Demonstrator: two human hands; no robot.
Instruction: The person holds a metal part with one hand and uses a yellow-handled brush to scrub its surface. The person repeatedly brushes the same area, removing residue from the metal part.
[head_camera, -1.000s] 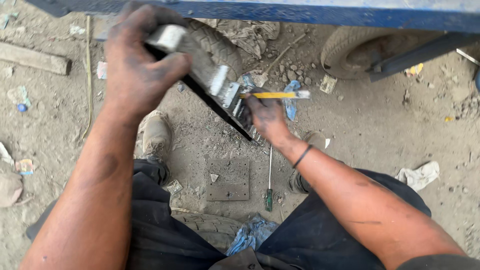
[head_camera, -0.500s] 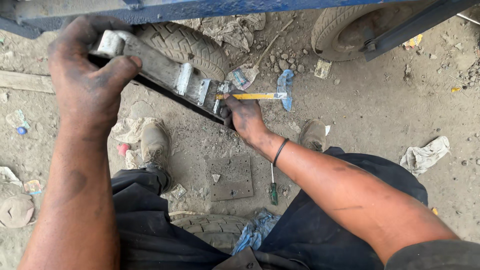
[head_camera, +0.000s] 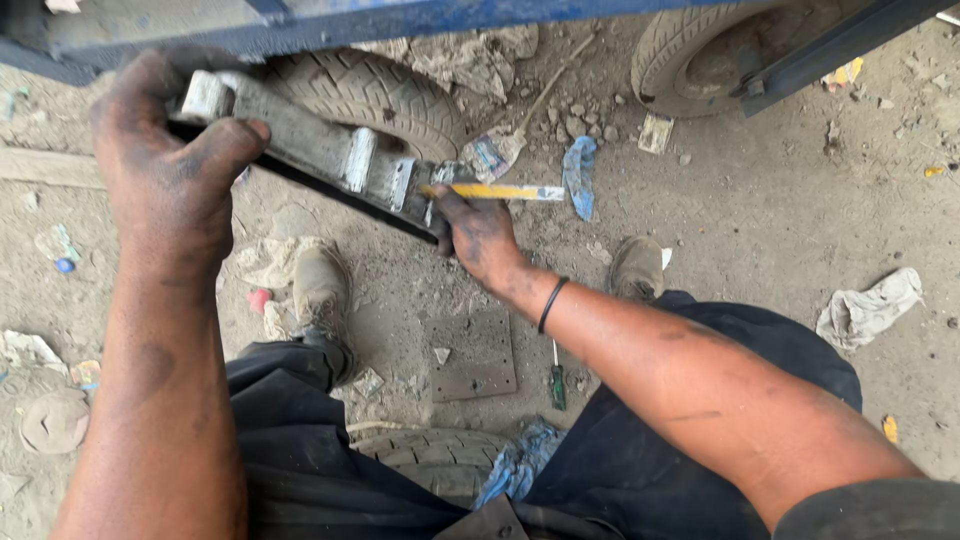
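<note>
My left hand (head_camera: 170, 170) grips the upper end of a long grey metal bar with clamps (head_camera: 310, 150), held slanting down to the right above the dirt ground. At the bar's lower end my right hand (head_camera: 480, 235) holds a thin yellow-handled tool (head_camera: 500, 191), which lies level and points right. Both hands are black with grease. A black band sits on my right wrist.
A blue vehicle frame (head_camera: 400, 15) and two tyres (head_camera: 370, 90) (head_camera: 700, 55) stand ahead. On the ground lie a flat metal plate (head_camera: 470, 355), a green-handled screwdriver (head_camera: 557, 380), a white rag (head_camera: 865, 310), a blue rag (head_camera: 580, 175) and another tyre (head_camera: 430, 455) by my legs.
The bar and both hands have shifted slightly in view as the head moved; the bar sits lower and more level. The grips have not changed.
</note>
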